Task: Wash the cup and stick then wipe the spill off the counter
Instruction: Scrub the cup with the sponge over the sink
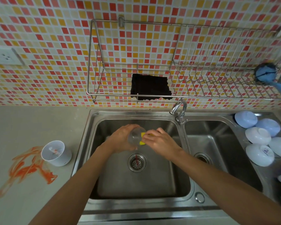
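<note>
Left hand (120, 138) grips clear plastic cup (134, 137), right hand (160, 141) pinches yellow sponge (142, 138) at its rim; a wet, soapy cup could slip into the steel sink (152, 184).

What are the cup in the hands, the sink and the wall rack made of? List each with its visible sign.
Cup: clear, likely plastic or glass; the left hand shows through it.
Sink: brushed stainless steel by its grey sheen and soft reflections.
Wall rack: thin shiny metal wire, probably chromed or stainless.
</note>
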{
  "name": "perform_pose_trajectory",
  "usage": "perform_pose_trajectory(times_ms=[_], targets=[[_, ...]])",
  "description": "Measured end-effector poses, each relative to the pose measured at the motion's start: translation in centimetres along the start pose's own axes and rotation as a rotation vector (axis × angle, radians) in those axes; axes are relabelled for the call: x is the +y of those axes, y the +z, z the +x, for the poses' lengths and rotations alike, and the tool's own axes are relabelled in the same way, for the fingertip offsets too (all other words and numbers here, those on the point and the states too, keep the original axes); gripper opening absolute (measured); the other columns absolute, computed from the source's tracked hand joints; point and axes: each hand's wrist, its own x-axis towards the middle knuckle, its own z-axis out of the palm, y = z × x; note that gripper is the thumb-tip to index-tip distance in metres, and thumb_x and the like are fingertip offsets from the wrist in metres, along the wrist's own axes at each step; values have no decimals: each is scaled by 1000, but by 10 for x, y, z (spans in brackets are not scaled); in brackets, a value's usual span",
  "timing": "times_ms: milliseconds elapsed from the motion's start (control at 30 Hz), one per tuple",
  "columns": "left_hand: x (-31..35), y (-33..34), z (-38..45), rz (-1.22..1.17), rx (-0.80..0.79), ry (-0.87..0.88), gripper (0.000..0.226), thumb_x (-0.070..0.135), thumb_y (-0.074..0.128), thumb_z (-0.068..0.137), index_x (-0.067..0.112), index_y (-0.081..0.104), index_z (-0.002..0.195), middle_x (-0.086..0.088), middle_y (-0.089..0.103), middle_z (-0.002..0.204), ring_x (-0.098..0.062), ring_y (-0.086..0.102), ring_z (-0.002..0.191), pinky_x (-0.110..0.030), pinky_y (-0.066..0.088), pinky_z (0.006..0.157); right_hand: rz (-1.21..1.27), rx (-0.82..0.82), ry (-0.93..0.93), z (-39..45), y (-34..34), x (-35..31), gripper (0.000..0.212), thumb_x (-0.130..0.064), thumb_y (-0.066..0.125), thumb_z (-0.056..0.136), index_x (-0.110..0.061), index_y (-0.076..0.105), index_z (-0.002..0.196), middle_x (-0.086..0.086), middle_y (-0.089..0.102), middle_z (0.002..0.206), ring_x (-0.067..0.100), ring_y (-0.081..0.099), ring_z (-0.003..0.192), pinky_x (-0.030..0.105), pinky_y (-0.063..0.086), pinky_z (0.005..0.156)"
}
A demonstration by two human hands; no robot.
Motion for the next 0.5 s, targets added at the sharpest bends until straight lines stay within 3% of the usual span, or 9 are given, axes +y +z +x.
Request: perform_pose_trajectory(times_ms=[200,333,500], targets=[[3,7,-5,-74,150,-38,89,26,82,69,17,36,145,-1,48,136,-19,50,123,-37,45,103,10,138,114,-1,1,-4,23,-17,47,94,-17,70,92,-4,71,101,19,64,92,32,42,67],[13,24,-5,-118,263,-92,100,32,85,68,15,27,148,-3,39,145,-20,36,132,-31,33,108,30,157,199,3,3,-11,16,-11,56,87,-17,68,95,-7,69,101,19,62,93,31,38,70],[13,25,0,-86,412,-94,83,29,84,67,9,43,136,-6,51,133,-23,43,123,-23,32,98,130,145,227,7,-2,-17,18,-12,68,85,-19,68,102,-9,69,108,17,60,100,31,39,73]])
